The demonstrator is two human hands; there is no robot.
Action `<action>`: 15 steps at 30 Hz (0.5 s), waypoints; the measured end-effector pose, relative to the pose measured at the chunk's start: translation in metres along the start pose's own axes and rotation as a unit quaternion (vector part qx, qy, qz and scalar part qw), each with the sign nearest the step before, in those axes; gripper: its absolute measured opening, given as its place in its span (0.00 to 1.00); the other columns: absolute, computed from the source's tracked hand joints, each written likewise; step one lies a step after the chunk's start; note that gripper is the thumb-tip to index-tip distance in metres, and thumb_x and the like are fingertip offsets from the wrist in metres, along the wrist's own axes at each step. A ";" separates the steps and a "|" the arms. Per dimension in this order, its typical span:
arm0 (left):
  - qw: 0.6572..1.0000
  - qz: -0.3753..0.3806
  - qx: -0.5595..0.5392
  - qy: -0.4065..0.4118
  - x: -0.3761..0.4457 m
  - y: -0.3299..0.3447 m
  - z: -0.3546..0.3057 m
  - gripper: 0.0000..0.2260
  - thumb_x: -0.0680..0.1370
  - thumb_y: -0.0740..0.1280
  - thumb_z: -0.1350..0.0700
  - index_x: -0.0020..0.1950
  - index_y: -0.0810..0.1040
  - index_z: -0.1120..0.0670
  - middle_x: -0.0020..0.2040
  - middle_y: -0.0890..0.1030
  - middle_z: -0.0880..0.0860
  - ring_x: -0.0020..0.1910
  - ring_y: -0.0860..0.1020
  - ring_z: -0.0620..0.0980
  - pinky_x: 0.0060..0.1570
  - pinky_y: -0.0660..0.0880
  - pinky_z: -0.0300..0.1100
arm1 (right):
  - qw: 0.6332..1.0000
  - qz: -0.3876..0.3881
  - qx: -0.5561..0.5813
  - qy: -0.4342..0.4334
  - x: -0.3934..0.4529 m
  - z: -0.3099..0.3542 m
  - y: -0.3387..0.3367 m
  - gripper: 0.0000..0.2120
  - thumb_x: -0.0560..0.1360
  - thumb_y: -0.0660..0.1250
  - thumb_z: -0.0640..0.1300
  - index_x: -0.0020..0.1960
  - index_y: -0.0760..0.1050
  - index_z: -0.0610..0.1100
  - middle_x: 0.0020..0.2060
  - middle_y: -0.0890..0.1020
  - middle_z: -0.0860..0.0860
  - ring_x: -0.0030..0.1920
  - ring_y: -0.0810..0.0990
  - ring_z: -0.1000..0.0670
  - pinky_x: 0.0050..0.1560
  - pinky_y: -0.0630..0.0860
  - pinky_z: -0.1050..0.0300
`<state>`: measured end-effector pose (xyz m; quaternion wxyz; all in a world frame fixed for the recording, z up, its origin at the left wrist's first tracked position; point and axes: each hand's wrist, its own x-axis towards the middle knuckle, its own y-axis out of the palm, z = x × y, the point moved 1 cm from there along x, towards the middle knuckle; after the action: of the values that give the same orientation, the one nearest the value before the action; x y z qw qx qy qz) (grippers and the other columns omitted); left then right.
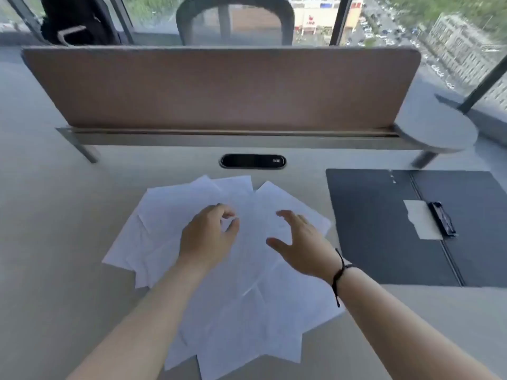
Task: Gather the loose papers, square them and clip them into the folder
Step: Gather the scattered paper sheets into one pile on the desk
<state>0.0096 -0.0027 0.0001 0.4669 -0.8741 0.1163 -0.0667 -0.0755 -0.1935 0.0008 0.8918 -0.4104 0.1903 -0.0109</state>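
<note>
A: What are the 2 hands doing?

B: Neither grips anything. The left hand (pixel 208 234) hangs over the middle of the loose papers (pixel 227 270) with its fingers curled and the thumb close to them, but nothing is pinched between. The right hand (pixel 299 242) is spread, thumb well out from the fingers, over the right part of the heap. I cannot tell whether either one touches the top sheet.

A: And the papers?

B: Fanned in a messy overlapping pile on the desk (pixel 55 215), in the middle and toward the near edge, corners pointing every way. The folder (pixel 384 229) lies open to the right, just beside the pile, with its clip (pixel 443 219) on the right leaf holding a small white scrap (pixel 421 219).

A: How will they handle?

B: Light, thin and limp, I would say, and slick against each other, so 1 sheet will slide off the next. Pinching from the middle would crumple them. Better to sweep inward from the outer left and right edges with flat palms, then stand the stack on 1 long edge and tap it square.
</note>
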 end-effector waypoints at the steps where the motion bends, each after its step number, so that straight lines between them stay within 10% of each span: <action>1: 1.000 -0.006 0.000 0.014 -0.001 0.014 0.010 0.08 0.76 0.69 0.49 0.53 0.81 0.50 0.53 0.83 0.46 0.50 0.80 0.50 0.47 0.75 0.44 | 1.000 -0.005 -0.004 -0.004 0.004 -0.009 0.015 0.32 0.78 0.66 0.59 0.78 0.59 0.50 0.74 0.70 0.48 0.71 0.72 0.45 0.69 0.70 0.48; 15: 0.975 -0.168 0.027 0.140 -0.055 0.059 0.091 0.18 0.75 0.67 0.41 0.59 0.80 0.50 0.62 0.81 0.51 0.61 0.78 0.55 0.57 0.75 0.51 | 0.958 -0.223 -0.141 -0.109 -0.037 -0.045 0.126 0.35 0.76 0.51 0.72 0.78 0.55 0.58 0.78 0.63 0.47 0.75 0.66 0.42 0.76 0.58 0.39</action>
<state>-0.0313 0.0533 -0.1003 0.4516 -0.8502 0.0303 -0.2688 -0.1429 -0.1362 -0.1056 0.8152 -0.5625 -0.0046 -0.1383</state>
